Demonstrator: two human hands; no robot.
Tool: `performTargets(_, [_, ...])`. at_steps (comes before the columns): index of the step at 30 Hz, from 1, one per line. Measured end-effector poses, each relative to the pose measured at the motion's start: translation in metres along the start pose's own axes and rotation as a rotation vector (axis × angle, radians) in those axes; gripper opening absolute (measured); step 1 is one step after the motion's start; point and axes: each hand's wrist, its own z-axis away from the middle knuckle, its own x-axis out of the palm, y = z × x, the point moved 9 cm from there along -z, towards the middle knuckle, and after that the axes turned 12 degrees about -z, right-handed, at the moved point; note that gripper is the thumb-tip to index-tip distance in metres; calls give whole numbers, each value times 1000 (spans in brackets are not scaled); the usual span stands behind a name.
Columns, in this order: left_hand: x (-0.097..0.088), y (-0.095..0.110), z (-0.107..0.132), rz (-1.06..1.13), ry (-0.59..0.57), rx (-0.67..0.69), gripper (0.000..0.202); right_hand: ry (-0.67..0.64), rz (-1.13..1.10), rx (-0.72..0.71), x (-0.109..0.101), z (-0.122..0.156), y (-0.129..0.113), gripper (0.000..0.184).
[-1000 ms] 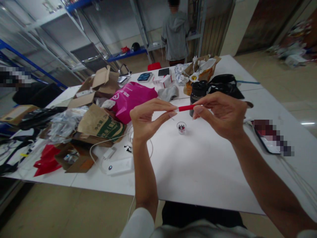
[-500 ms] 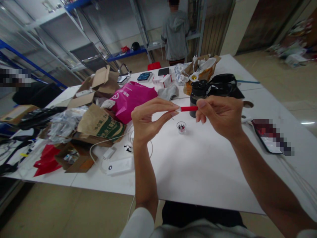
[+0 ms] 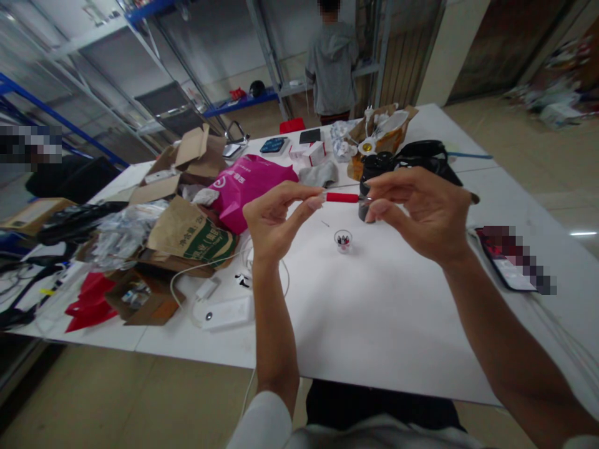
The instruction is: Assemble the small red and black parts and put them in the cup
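Observation:
In front of me, above the white table [image 3: 397, 324], a slim red pen-like stick [image 3: 343, 197] is level between my hands. My left hand [image 3: 276, 218] pinches its pale left end between thumb and fingers. At its shiny metal right end is my right hand [image 3: 416, 212], thumb below and fingers curled above, closed around that end. Below the stick stands a small clear cup [image 3: 343, 248] with several small dark and pink pieces in it. A thin, small pin-like piece [image 3: 325, 223] lies on the table behind the cup.
Behind my right hand stands a dark bottle [image 3: 367, 209], near black goggles [image 3: 421, 153]. A phone [image 3: 508, 259] lies at the right. To the left are a pink bag [image 3: 253, 181], a brown paper bag [image 3: 187, 231], a white power bank [image 3: 228, 313] and cables. A person [image 3: 332, 68] stands beyond the table.
The red stick has shifted slightly left with my left hand. My right hand's grip has moved outward, and the metal right end now shows between its fingertips.

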Motion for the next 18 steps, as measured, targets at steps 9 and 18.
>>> performTargets(9, [2, -13, 0, 0, -28, -67, 26, -9, 100, -27, 2, 0, -5, 16])
performTargets(18, [4, -2, -1, -46, -60, -15, 23, -15, 86, -34, 1, -1, -4, 17])
